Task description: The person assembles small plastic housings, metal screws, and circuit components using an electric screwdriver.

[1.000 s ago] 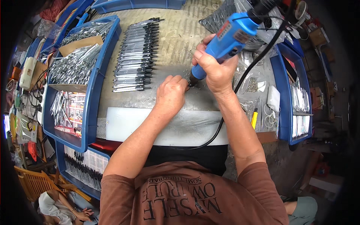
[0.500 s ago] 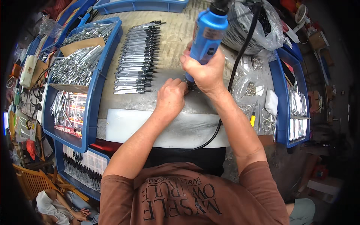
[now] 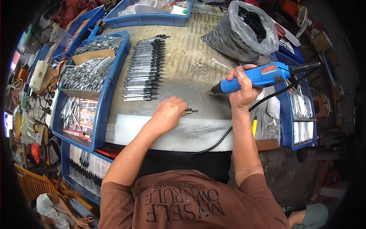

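My right hand [image 3: 243,88] is wrapped round a blue electric screwdriver [image 3: 263,76]. The tool lies nearly level, its black nose pointing left toward small metal screws [image 3: 200,69] scattered on the table. Closed over the metal plate, my left hand [image 3: 169,113] grips a slim part; only its short black-and-silver end [image 3: 191,110] sticks out to the right of the fingers, and the rest is hidden. Beyond that hand, silver rods with black ends [image 3: 144,70] lie side by side in a long row.
To the left a blue tray [image 3: 100,114] holds many loose silver rods. A clear bag of black parts [image 3: 244,34] stands at the far right. Another blue tray [image 3: 286,114] and a yellow-handled tool [image 3: 254,128] are on the right. The black cable [image 3: 225,133] crosses the white board [image 3: 129,128].
The screwdriver has swung from upright above my left hand to nearly level on the right, beside the screws. My left hand has dropped slightly nearer. The view has shifted a little.
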Motion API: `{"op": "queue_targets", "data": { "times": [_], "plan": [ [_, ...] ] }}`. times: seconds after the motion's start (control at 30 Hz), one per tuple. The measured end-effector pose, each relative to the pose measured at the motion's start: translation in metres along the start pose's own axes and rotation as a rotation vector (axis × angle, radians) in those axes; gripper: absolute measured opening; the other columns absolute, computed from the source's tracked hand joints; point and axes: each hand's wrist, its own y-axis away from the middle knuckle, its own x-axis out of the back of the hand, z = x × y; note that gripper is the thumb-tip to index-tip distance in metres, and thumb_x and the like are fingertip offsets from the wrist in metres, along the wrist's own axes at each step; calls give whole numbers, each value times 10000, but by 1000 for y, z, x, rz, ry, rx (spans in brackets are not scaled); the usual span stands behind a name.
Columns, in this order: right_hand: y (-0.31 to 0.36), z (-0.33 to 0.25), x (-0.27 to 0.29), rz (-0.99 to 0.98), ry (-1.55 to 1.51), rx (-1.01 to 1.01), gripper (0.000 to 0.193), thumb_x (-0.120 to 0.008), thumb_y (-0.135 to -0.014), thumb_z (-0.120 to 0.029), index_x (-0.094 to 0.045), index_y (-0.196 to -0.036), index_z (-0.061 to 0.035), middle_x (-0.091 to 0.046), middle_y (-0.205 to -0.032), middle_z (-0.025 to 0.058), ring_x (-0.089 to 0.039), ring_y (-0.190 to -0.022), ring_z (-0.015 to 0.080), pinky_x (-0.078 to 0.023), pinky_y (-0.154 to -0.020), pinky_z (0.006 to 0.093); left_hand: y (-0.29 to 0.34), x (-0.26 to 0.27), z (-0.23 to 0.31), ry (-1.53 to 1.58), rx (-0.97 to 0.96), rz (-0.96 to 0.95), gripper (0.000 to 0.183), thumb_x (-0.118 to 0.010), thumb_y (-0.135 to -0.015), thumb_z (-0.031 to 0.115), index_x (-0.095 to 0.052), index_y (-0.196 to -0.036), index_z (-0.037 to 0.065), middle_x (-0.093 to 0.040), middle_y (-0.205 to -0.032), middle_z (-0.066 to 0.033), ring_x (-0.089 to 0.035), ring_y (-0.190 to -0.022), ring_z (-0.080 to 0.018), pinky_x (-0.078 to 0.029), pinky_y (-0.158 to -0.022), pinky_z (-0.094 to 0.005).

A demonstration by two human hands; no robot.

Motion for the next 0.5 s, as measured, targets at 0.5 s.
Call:
{"op": "queue_targets", "data": {
  "times": [0.5],
  "plan": [
    [-2, -1, 14, 32, -46, -37, 297, -592, -654, -47, -450, -907, 18, -493, -710, 105, -507, -529, 204, -437, -521, 325, 25, 27, -3, -4, 57, 3, 91, -597, -709, 76, -575, -789, 40, -544, -768, -74, -513, -791, -255, -375, -729, -350]
  ]
}}
